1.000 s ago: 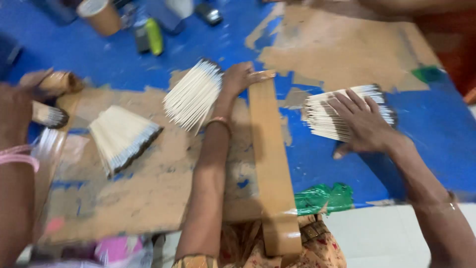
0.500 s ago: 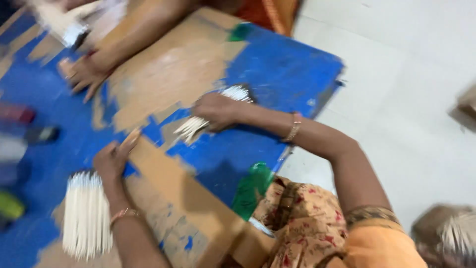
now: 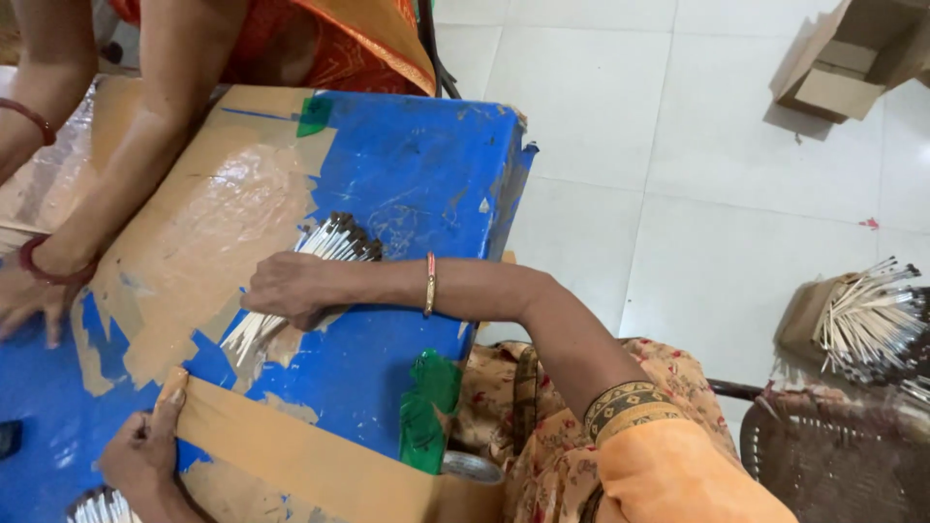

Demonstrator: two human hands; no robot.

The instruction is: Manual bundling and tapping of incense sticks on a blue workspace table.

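Note:
My right hand (image 3: 289, 289) lies palm down over a bundle of thin pale sticks with dark tips (image 3: 334, 239), pressing it onto the blue board (image 3: 417, 174) patched with brown tape. At the lower left, my left hand (image 3: 143, 455) grips the end of a brown cardboard strip (image 3: 291, 460), thumb on top. Just below that hand, another bundle of pale sticks (image 3: 97, 506) peeks in at the frame's bottom edge.
Another person in orange sits across the board, with one hand (image 3: 29, 300) flat on its left side. A roll of tape (image 3: 472, 469) and green tape (image 3: 426, 407) sit at the board's near edge. On the tiled floor are a cardboard box (image 3: 833, 68), a holder of sticks (image 3: 867, 324) and a woven basket (image 3: 833, 465).
The view has swung to the right, bringing in the floor. My right hand has stayed on its stick bundle. My left hand has left the pale stick bundle and taken the cardboard strip.

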